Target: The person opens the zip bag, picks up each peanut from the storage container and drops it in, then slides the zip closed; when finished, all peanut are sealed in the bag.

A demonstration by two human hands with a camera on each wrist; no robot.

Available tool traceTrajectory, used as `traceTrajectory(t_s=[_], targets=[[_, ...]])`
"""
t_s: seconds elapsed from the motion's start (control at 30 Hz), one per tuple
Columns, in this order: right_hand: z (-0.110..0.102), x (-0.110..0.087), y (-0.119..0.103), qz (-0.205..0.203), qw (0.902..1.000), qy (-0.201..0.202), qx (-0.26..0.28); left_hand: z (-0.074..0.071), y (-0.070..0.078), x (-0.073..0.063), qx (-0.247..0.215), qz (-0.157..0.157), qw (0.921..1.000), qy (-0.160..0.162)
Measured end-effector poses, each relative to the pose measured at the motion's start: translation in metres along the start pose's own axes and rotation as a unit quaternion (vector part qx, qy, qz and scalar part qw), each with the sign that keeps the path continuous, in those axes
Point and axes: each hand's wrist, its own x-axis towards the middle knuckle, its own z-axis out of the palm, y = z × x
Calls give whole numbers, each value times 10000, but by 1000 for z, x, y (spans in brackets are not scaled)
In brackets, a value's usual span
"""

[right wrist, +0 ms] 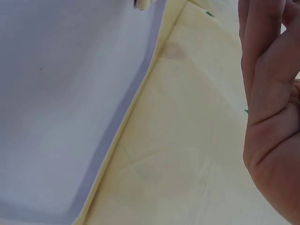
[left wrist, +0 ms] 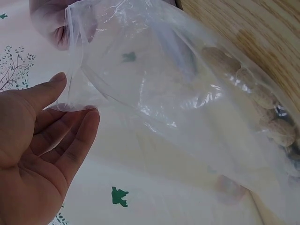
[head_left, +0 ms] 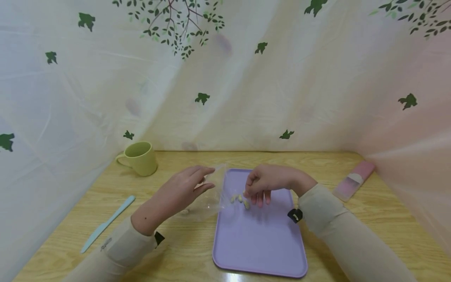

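A clear plastic bag (left wrist: 154, 84) with several peanuts (left wrist: 281, 131) at its bottom hangs from my left hand (head_left: 183, 186). The thumb and fingertips hold the bag's edge near its mouth. My right hand (head_left: 273, 184) is bent down over the far part of the purple tray (head_left: 260, 243), close to the bag's mouth. Its thumb and index fingertip come together while the other fingers hang down; I cannot tell whether a nut is between them. Several small pale nuts (head_left: 246, 205) lie on the tray below these fingers. One nut (right wrist: 143, 3) shows at the top of the right wrist view.
A yellow-green mug (head_left: 142, 160) stands at the back left of the wooden table (head_left: 183, 250). A light blue plastic knife (head_left: 107, 224) lies at the left. At the far right is a pink box (head_left: 354, 181), close to the printed curtain (head_left: 239, 125) around the table.
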Motion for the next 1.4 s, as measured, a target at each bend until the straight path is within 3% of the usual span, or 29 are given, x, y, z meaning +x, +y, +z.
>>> traceTrajectory(t_s=[0.33,0.63,1.07,1.4], targets=[[6,8,-18,-513,9984,227,46,0,1,0,-50,12,10000,29],[14,13,-27,-464,9976,490,127,1,1,1,-53,-34,10000,-44],[20,17,-32,-467,9976,455,228,-1,3,1,-78,25,10000,48],[15,11,-31,-439,9958,803,72,0,3,0,-87,-32,9999,64]])
